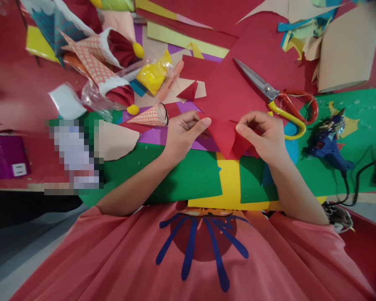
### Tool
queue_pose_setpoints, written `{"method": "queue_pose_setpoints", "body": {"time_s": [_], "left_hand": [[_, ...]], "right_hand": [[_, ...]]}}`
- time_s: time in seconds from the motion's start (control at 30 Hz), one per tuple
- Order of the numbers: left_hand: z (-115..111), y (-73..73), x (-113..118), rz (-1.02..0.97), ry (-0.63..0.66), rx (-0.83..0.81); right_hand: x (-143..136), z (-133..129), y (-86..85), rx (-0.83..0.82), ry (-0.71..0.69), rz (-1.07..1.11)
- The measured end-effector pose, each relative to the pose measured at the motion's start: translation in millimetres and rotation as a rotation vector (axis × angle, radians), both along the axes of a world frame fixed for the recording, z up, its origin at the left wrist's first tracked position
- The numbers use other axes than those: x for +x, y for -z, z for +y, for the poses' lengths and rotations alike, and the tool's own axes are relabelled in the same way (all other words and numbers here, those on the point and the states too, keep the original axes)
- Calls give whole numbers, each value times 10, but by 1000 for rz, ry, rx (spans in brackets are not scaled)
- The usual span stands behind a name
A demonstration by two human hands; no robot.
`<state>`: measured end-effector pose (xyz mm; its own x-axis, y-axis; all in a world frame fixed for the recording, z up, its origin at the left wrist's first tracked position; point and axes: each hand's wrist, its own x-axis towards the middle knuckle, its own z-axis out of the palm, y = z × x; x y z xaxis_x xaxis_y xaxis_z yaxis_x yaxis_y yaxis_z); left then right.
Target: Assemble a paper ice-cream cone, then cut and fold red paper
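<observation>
A folded piece of red paper (224, 136) hangs between my hands over the green and yellow sheets. My left hand (185, 133) pinches its left corner between thumb and fingers. On the other side, my right hand (263, 133) pinches its right part, where a fold sticks out below. Scissors (269, 91) with one red and one yellow handle lie open just beyond my right hand. A small checkered paper cone (152, 115) rests beside my left hand, and a beige paper piece (115, 141) with a dark curved edge lies further left.
Larger checkered cones (95, 67) with white rims are at the back left, near a yellow clay packet (155, 75). A blue glue gun (330, 142) with a cord lies at the right. Beige rolled paper (347, 50) and paper scraps stand behind it. A purple box (8, 156) is far left.
</observation>
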<state>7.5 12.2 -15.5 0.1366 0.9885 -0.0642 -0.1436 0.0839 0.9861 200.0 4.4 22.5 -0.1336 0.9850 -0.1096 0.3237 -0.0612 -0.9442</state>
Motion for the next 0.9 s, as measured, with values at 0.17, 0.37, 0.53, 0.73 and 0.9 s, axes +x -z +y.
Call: {"method": "queue_pose_setpoints", "body": {"time_s": [0.17, 0.37, 0.53, 0.73, 0.9], "left_hand": [[18, 34, -29, -11, 7, 14], [23, 26, -78, -30, 25, 11], [47, -31, -116, 16, 16, 115], [71, -72, -134, 162, -30, 169], [76, -73, -133, 166, -52, 237]], "right_hand": [[15, 11, 18, 5, -19, -27], [62, 37, 35, -3, -49, -31], [91, 49, 22, 6, -72, -62], [94, 41, 16, 16, -88, -91], [75, 27, 64, 36, -66, -41]]}}
